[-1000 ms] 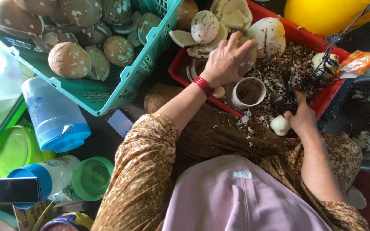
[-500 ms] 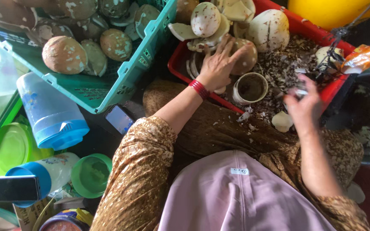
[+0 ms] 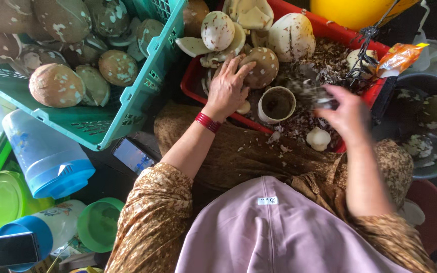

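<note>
A brown, white-flecked coconut [image 3: 261, 65] is touched in the red tray [image 3: 190, 81] by the spread fingers of the left hand [image 3: 226, 88], its long axis indiscernible, while the blurred right hand [image 3: 347, 114] is seen with fingers indistinct.

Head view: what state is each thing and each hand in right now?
Left hand: open, fingers spread, resting on a brown coconut.
Right hand: motion-blurred above the red tray; grip unclear.
Red tray: littered with shell scraps.
Coconut shell cup: upright, hollow.
White peeled piece: lying loose in the tray.
Green crate: full of coconuts.
Blue-lidded jug: tipped over, shut.
</note>
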`<state>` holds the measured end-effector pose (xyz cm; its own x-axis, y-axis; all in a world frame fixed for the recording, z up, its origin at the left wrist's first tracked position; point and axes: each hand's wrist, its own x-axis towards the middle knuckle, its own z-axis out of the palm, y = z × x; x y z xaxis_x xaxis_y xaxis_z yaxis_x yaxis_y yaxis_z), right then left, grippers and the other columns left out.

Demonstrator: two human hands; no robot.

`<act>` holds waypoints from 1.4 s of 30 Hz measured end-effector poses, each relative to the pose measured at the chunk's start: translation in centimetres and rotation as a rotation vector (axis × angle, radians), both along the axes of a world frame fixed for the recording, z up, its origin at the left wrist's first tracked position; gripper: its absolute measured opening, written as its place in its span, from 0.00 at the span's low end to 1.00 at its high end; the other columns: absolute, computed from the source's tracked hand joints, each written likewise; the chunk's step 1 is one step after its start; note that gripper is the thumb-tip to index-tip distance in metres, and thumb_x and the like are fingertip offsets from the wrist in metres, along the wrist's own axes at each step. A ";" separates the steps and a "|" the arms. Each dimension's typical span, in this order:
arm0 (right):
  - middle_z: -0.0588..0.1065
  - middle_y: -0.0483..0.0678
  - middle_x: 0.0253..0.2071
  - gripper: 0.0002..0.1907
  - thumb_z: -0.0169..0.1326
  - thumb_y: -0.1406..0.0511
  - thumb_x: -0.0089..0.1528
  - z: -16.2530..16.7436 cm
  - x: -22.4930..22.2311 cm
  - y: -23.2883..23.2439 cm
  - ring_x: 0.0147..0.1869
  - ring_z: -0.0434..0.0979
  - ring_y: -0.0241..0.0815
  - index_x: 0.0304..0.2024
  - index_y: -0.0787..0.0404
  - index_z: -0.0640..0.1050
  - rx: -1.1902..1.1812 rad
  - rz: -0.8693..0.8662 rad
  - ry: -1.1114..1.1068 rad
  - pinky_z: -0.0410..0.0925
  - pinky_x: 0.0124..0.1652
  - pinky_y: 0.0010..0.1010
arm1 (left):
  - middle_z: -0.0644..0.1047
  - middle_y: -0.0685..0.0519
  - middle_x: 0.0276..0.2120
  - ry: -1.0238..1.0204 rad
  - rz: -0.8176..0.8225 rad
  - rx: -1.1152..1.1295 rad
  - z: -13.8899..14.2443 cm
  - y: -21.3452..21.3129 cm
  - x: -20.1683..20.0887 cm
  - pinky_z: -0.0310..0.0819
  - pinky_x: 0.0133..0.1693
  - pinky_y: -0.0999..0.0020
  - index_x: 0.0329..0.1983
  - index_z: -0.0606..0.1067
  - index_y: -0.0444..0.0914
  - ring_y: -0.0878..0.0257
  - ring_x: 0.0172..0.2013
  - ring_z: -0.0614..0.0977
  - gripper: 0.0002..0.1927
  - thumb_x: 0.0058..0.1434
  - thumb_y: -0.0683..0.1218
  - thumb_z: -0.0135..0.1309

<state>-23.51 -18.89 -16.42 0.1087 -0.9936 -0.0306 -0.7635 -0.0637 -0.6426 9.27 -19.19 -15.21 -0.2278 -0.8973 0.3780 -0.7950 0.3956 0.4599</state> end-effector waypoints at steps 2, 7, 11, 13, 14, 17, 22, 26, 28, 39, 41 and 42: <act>0.81 0.48 0.50 0.35 0.71 0.69 0.50 0.0 -3.0 0.0 0.49 0.79 0.37 0.61 0.57 0.79 -0.039 0.020 -0.182 0.70 0.51 0.30 | 0.69 0.42 0.62 0.001 -0.010 -0.004 0.2 -0.2 -0.3 0.68 0.62 0.50 0.66 0.67 0.44 0.39 0.63 0.69 0.39 0.49 0.39 0.64; 0.78 0.43 0.47 0.33 0.65 0.77 0.51 0.9 -9.4 1.1 0.49 0.77 0.28 0.61 0.66 0.78 0.105 -0.078 -0.663 0.73 0.50 0.20 | 0.67 0.46 0.65 -0.114 -0.011 -0.057 0.0 -1.9 -1.8 0.70 0.65 0.51 0.68 0.67 0.48 0.42 0.67 0.69 0.42 0.47 0.34 0.57; 0.79 0.44 0.41 0.29 0.62 0.75 0.55 0.4 -9.3 1.1 0.27 0.66 0.24 0.61 0.61 0.79 0.162 -0.261 -0.736 0.55 0.23 0.17 | 0.62 0.41 0.67 -0.060 -0.078 0.063 -0.3 -3.8 -3.1 0.77 0.54 0.53 0.70 0.63 0.51 0.42 0.67 0.69 0.36 0.59 0.37 0.54; 0.78 0.44 0.40 0.25 0.65 0.73 0.60 -0.5 -7.3 0.1 0.27 0.66 0.26 0.60 0.62 0.79 0.122 -0.296 -0.699 0.55 0.23 0.19 | 0.63 0.39 0.64 -0.247 0.035 -0.207 -0.2 -5.0 -3.7 0.76 0.51 0.48 0.68 0.64 0.54 0.42 0.61 0.71 0.37 0.55 0.37 0.52; 0.77 0.43 0.38 0.23 0.68 0.70 0.62 -1.0 -6.1 -0.3 0.27 0.65 0.27 0.59 0.62 0.78 0.082 -0.313 -0.643 0.55 0.23 0.20 | 0.63 0.38 0.62 -0.340 0.084 -0.339 -0.2 -5.3 -3.6 0.76 0.49 0.45 0.67 0.65 0.56 0.41 0.59 0.72 0.37 0.53 0.38 0.52; 0.79 0.52 0.43 0.22 0.68 0.72 0.61 -1.3 -3.0 -0.6 0.43 0.76 0.41 0.56 0.68 0.78 -0.378 -0.073 -0.219 0.68 0.42 0.32 | 0.64 0.37 0.63 -0.267 -0.063 -0.025 0.1 -5.7 -3.4 0.80 0.42 0.57 0.65 0.68 0.54 0.41 0.57 0.73 0.33 0.58 0.33 0.48; 0.80 0.55 0.50 0.19 0.66 0.70 0.56 -1.1 -1.5 2.4 0.59 0.77 0.55 0.50 0.64 0.83 -0.605 -0.069 0.056 0.67 0.60 0.47 | 0.70 0.44 0.61 0.147 -0.167 -0.099 -0.3 -3.3 -3.7 0.75 0.58 0.57 0.62 0.71 0.44 0.43 0.60 0.74 0.36 0.46 0.34 0.59; 0.76 0.62 0.43 0.37 0.70 0.69 0.47 -0.7 -0.8 5.2 0.48 0.73 0.63 0.60 0.63 0.77 -0.270 -0.116 0.325 0.68 0.42 0.52 | 0.75 0.48 0.58 0.407 -0.066 0.147 0.9 -0.9 -5.8 0.80 0.59 0.56 0.66 0.71 0.44 0.50 0.58 0.77 0.43 0.47 0.48 0.78; 0.77 0.53 0.53 0.30 0.64 0.73 0.57 -0.6 -0.2 5.6 0.56 0.76 0.54 0.63 0.60 0.76 -0.480 -0.047 0.298 0.70 0.53 0.48 | 0.75 0.48 0.57 0.195 -0.045 -0.036 2.1 0.2 -6.6 0.76 0.58 0.54 0.65 0.70 0.43 0.49 0.57 0.77 0.53 0.34 0.49 0.83; 0.63 0.59 0.70 0.46 0.59 0.43 0.62 -1.9 1.4 5.6 0.71 0.67 0.54 0.74 0.52 0.57 0.169 -0.035 -1.445 0.70 0.61 0.55 | 0.70 0.42 0.58 -0.071 -0.017 -0.153 1.9 4.8 -17.6 0.83 0.41 0.64 0.67 0.67 0.46 0.51 0.54 0.74 0.47 0.46 0.53 0.78; 0.68 0.62 0.68 0.46 0.56 0.38 0.63 -1.6 -0.5 5.6 0.68 0.72 0.60 0.72 0.57 0.63 0.144 -0.044 -1.476 0.75 0.55 0.54 | 0.68 0.39 0.59 -0.035 -0.100 -0.050 2.0 5.3 -19.3 0.82 0.43 0.60 0.68 0.66 0.44 0.47 0.56 0.72 0.49 0.45 0.56 0.77; 0.67 0.62 0.66 0.45 0.57 0.41 0.62 -1.3 -1.9 5.4 0.66 0.71 0.60 0.70 0.60 0.63 0.230 -0.105 -1.569 0.76 0.55 0.55 | 0.67 0.37 0.60 -0.014 -0.143 0.003 2.4 5.5 -19.8 0.81 0.44 0.59 0.68 0.65 0.44 0.45 0.57 0.72 0.50 0.45 0.58 0.77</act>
<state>-25.40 -13.48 -17.68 0.1093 -0.9886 -0.1031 0.6436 0.1495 -0.7507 -10.53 -13.74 -12.85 -0.3588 -0.8564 0.3713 -0.7370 0.5040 0.4504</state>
